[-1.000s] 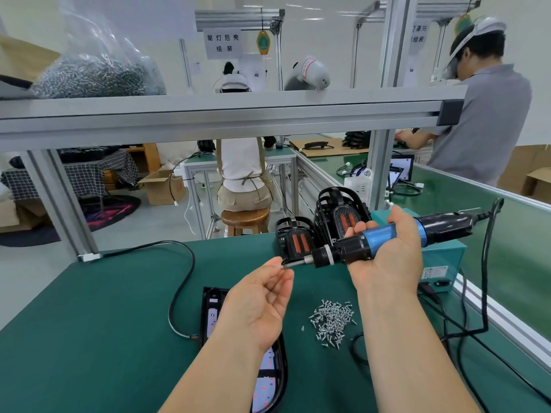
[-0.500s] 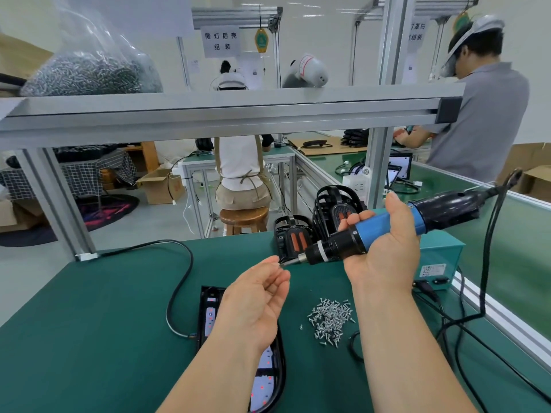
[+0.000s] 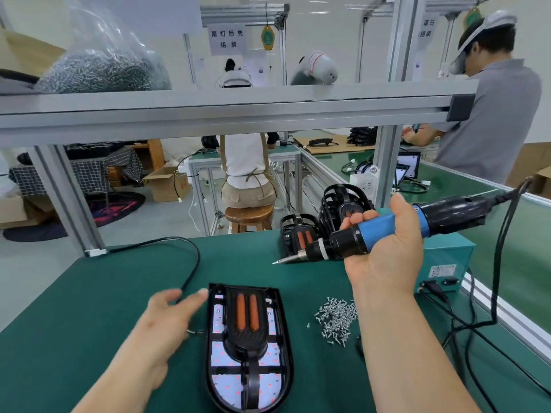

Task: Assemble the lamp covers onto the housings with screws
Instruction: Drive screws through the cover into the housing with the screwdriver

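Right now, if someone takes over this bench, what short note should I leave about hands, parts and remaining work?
Left hand: open, just left of the lamp unit; blurred, contact unclear.
Right hand: grips the electric screwdriver, raised, bit pointing left.
Lamp unit lies flat on the green mat; loose screws piled to its right.
Done: unit placed for fastening. Left: drive the screws; whether any are in, I cannot tell.
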